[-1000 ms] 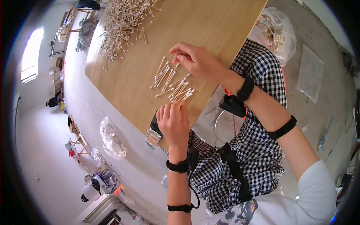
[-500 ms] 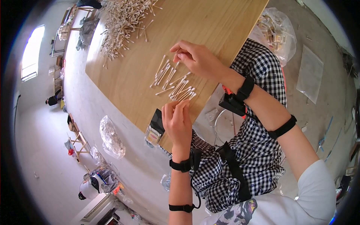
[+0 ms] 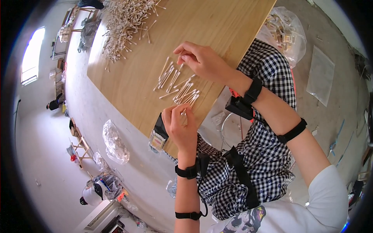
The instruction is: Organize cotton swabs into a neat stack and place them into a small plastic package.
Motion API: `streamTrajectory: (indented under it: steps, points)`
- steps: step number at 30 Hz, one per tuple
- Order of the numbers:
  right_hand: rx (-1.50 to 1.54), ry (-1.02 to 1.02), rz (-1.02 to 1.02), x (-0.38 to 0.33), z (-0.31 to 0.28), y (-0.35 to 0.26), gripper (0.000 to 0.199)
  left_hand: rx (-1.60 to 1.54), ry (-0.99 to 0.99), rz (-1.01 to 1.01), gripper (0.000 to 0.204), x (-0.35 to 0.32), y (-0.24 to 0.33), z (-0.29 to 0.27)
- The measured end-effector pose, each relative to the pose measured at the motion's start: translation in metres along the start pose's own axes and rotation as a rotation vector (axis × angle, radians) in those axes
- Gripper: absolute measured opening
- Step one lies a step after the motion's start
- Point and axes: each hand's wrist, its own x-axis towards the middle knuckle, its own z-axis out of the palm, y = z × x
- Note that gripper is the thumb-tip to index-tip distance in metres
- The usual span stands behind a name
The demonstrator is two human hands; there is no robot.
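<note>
— Near the frame's centre, what lies between the hands?
— Loose cotton swabs (image 3: 176, 85), long axes running lower left to upper right. The left hand (image 3: 179, 126), below them, pinches one swab's end; the right hand (image 3: 202, 60), above them, has its fingers curled, tips at another swab.
— Which is nearer?
— Both touch the spread's edges.
— And around it?
— A wooden table (image 3: 217, 23), a big swab pile (image 3: 126, 23) upper left, a small filled box (image 3: 158, 136) at the edge, concrete floor below.
</note>
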Motion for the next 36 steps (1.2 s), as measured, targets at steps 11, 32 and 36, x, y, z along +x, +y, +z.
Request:
streamTrajectory:
  steps: [11,32,36]
  points:
    - [0.015,0.06,-0.09,0.0,0.002,0.006,0.02,0.23,-0.064,0.138,0.013,-0.014,0.02,-0.01]
    - [0.04,-0.021,0.063,-0.001,-0.002,-0.002,0.022,0.373,-0.31,0.19,0.082,0.018,0.015,0.032]
    - [0.036,0.026,-0.012,-0.001,0.0,0.001,0.022,0.354,-0.348,0.122,0.088,-0.003,0.023,0.035]
